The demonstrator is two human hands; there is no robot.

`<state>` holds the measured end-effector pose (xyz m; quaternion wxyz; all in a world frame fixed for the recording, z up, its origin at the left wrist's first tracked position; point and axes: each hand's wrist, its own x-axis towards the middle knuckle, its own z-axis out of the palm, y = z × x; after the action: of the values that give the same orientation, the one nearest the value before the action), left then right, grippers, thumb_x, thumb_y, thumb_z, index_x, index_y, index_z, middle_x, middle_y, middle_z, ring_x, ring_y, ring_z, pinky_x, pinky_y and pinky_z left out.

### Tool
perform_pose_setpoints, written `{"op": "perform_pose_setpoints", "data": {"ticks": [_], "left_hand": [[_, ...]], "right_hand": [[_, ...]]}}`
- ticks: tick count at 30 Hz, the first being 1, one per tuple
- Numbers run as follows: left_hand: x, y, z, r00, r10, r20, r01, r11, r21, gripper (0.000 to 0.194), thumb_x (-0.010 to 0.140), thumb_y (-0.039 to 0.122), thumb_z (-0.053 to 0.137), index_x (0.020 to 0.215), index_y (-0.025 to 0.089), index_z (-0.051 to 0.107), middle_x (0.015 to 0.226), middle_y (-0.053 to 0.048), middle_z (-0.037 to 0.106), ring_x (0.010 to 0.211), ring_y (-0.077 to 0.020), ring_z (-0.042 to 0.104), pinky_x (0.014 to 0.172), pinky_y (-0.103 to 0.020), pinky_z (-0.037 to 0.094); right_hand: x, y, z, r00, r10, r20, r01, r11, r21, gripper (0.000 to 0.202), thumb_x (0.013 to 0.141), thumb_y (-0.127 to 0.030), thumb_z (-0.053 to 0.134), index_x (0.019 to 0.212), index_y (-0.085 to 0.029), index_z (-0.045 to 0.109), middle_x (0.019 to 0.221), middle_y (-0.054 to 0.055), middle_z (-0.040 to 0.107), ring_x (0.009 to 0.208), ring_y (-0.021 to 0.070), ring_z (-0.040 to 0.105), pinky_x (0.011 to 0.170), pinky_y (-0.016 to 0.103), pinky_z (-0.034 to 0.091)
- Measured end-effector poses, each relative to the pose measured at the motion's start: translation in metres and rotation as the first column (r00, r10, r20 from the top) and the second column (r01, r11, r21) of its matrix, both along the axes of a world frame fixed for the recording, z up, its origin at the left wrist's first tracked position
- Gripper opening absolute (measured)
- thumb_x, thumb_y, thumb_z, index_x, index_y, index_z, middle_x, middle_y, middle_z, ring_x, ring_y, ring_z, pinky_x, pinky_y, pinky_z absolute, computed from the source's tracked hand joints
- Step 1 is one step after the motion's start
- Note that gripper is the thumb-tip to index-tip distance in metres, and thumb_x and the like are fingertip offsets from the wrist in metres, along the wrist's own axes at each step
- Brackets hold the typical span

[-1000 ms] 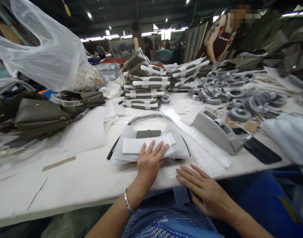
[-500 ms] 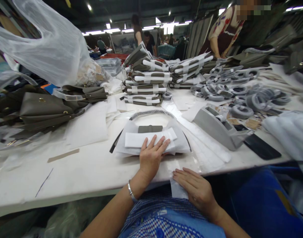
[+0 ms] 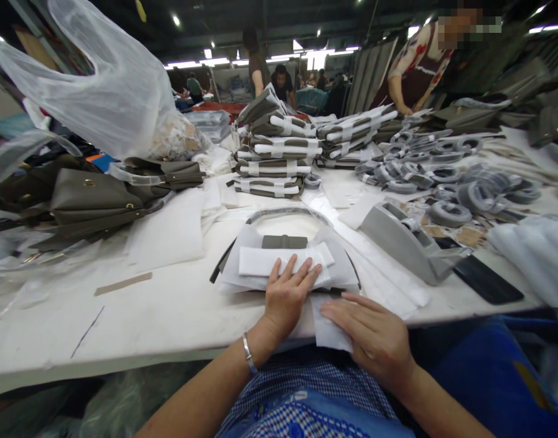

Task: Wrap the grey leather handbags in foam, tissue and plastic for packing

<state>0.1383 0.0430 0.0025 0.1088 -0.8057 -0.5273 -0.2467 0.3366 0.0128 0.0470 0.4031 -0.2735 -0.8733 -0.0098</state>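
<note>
A flat handbag wrapped in white foam sheet [image 3: 233, 267] lies in front of me, its covered handle [image 3: 283, 213] arched away from me. A dark grey-green flap piece [image 3: 284, 242] shows above a folded white foam strip [image 3: 261, 263]. My left hand [image 3: 288, 295] lies flat on that strip with its fingers spread. Close to the table's front edge, my right hand [image 3: 374, 334] has its fingers together over a loose white foam flap [image 3: 327, 331], gripping it. The thumb's hold is mostly hidden.
A grey tape dispenser [image 3: 397, 243] and a black flat object [image 3: 489, 278] stand to the right, before wrapped grey coils [image 3: 450, 213]. Wrapped bags are stacked [image 3: 279, 167] at the back. Unwrapped bags [image 3: 94, 194] lie left. A person [image 3: 411, 73] leans over the far right.
My right hand has moved slightly up toward the handbag, lifting the foam flap with it. My left hand stays pressed on the strip. The whole view has shifted slightly.
</note>
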Motion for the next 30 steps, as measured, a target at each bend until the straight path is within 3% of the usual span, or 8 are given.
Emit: {"op": "perform_pose_setpoints", "data": {"ticks": [4, 7, 9, 13, 17, 21, 25, 30], "left_hand": [[0.002, 0.000, -0.005, 1.000, -0.015, 0.016, 0.014, 0.998, 0.067, 0.032, 0.100, 0.026, 0.050, 0.130, 0.032, 0.059, 0.141, 0.002, 0.058, 0.138, -0.0273, 0.046, 0.114, -0.057, 0.036], [0.003, 0.001, -0.009, 0.999, -0.020, 0.035, 0.016, 0.993, 0.114, 0.022, 0.099, 0.023, 0.051, 0.113, 0.026, 0.067, 0.132, 0.000, 0.066, 0.137, -0.0276, 0.047, 0.114, -0.056, 0.038], [0.004, 0.002, -0.010, 0.999, -0.017, 0.039, 0.012, 0.991, 0.134, 0.022, 0.099, 0.022, 0.050, 0.114, 0.024, 0.067, 0.129, -0.002, 0.068, 0.134, -0.0285, 0.050, 0.113, -0.056, 0.040], [0.003, 0.002, -0.010, 0.998, -0.037, 0.044, 0.029, 0.984, 0.173, 0.026, 0.100, 0.020, 0.046, 0.118, 0.020, 0.065, 0.133, -0.004, 0.065, 0.129, -0.0285, 0.056, 0.110, -0.053, 0.045], [-0.004, 0.002, -0.007, 0.993, -0.102, 0.058, 0.089, 0.977, 0.193, 0.030, 0.099, 0.016, 0.043, 0.123, 0.014, 0.061, 0.134, -0.007, 0.065, 0.123, -0.0253, 0.061, 0.106, -0.047, 0.050], [-0.005, 0.002, -0.001, 0.992, -0.090, 0.085, 0.078, 0.987, 0.142, 0.037, 0.096, 0.013, 0.043, 0.130, 0.016, 0.058, 0.131, -0.008, 0.066, 0.120, -0.0221, 0.063, 0.105, -0.043, 0.052], [0.001, 0.000, 0.002, 0.999, -0.036, -0.039, 0.042, 0.987, 0.158, 0.051, 0.096, 0.010, 0.042, 0.142, 0.027, 0.049, 0.145, -0.003, 0.054, 0.123, -0.0237, 0.060, 0.102, -0.042, 0.054], [0.006, -0.002, 0.000, 0.983, 0.011, -0.184, 0.019, 0.987, 0.161, 0.053, 0.093, 0.007, 0.041, 0.143, 0.022, 0.050, 0.145, 0.000, 0.054, 0.123, -0.0258, 0.060, 0.100, -0.041, 0.055]], "right_hand": [[-0.008, 0.053, 0.019, 0.996, -0.073, 0.045, 0.073, 0.997, 0.008, 0.047, 0.079, -0.001, 0.044, 0.109, -0.024, 0.072, 0.098, 0.001, 0.079, 0.089, 0.0168, 0.074, 0.101, 0.036, 0.053], [-0.016, 0.085, 0.017, 0.982, -0.152, 0.109, 0.160, 0.985, -0.066, 0.039, 0.077, -0.003, 0.051, 0.097, -0.025, 0.075, 0.094, 0.000, 0.079, 0.085, 0.0198, 0.074, 0.095, 0.037, 0.055], [-0.020, 0.098, 0.013, 0.968, -0.204, 0.148, 0.223, 0.966, -0.129, 0.029, 0.079, -0.008, 0.056, 0.089, -0.027, 0.076, 0.092, -0.001, 0.079, 0.083, 0.0209, 0.074, 0.086, 0.036, 0.058], [-0.022, 0.108, 0.005, 0.950, -0.265, 0.167, 0.305, 0.903, -0.302, 0.016, 0.085, -0.019, 0.063, 0.083, -0.029, 0.076, 0.094, -0.002, 0.078, 0.088, 0.0201, 0.073, 0.080, 0.035, 0.058], [-0.023, 0.117, 0.007, 0.945, -0.222, 0.239, 0.313, 0.822, -0.475, 0.011, 0.085, -0.024, 0.067, 0.076, -0.026, 0.073, 0.096, -0.001, 0.076, 0.092, 0.0186, 0.070, 0.082, 0.032, 0.054], [-0.024, 0.128, 0.011, 0.933, -0.216, 0.289, 0.339, 0.803, -0.491, 0.007, 0.080, -0.025, 0.073, 0.076, -0.022, 0.067, 0.088, 0.001, 0.071, 0.082, 0.0187, 0.066, 0.073, 0.030, 0.049], [-0.026, 0.138, 0.015, 0.928, -0.216, 0.304, 0.349, 0.787, -0.508, 0.018, 0.077, -0.025, 0.076, 0.088, -0.022, 0.062, 0.089, 0.000, 0.069, 0.081, 0.0188, 0.063, 0.068, 0.029, 0.043], [-0.032, 0.153, 0.015, 0.944, -0.196, 0.266, 0.316, 0.772, -0.552, 0.029, 0.072, -0.030, 0.081, 0.091, -0.024, 0.059, 0.079, -0.005, 0.069, 0.072, 0.0163, 0.064, 0.062, 0.026, 0.039]]}}
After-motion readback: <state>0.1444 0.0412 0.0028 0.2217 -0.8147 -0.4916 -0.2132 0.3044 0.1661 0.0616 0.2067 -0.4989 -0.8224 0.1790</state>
